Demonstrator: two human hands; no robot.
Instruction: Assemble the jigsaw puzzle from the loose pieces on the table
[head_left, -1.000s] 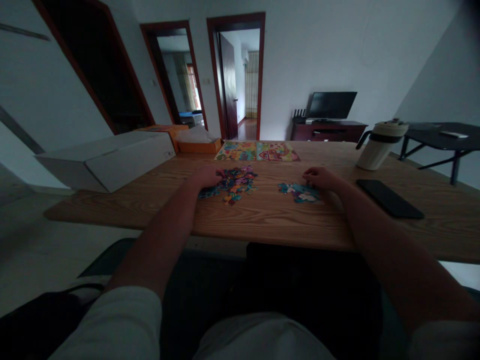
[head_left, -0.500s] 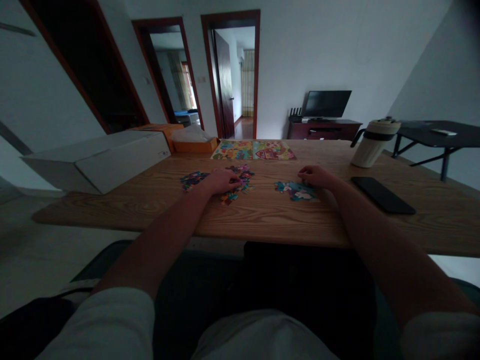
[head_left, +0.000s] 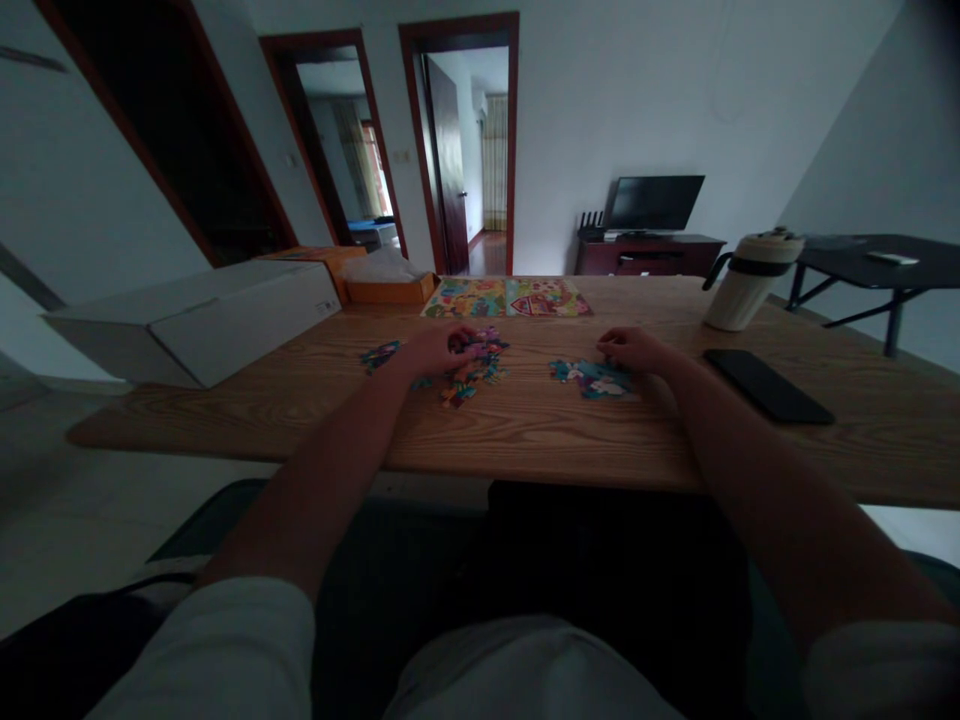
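The left hand (head_left: 433,352) curls over loose puzzle pieces (head_left: 474,378), blocking some from view; I cannot tell whether its grip holds one. The right hand (head_left: 634,350), its grip equally unclear, is by a joined puzzle section (head_left: 596,378). Around them, the table (head_left: 517,440) bears picture sheets (head_left: 476,297), a black flat device (head_left: 766,386), a lidded tumbler (head_left: 750,285), a closed white box (head_left: 195,320) and an orange box (head_left: 386,292) containing something whitish (head_left: 384,267).

Dim, bluish light; brightest at the window (head_left: 376,168), upper left; lower centre nearly black; wide-angle stretching towards the edges.
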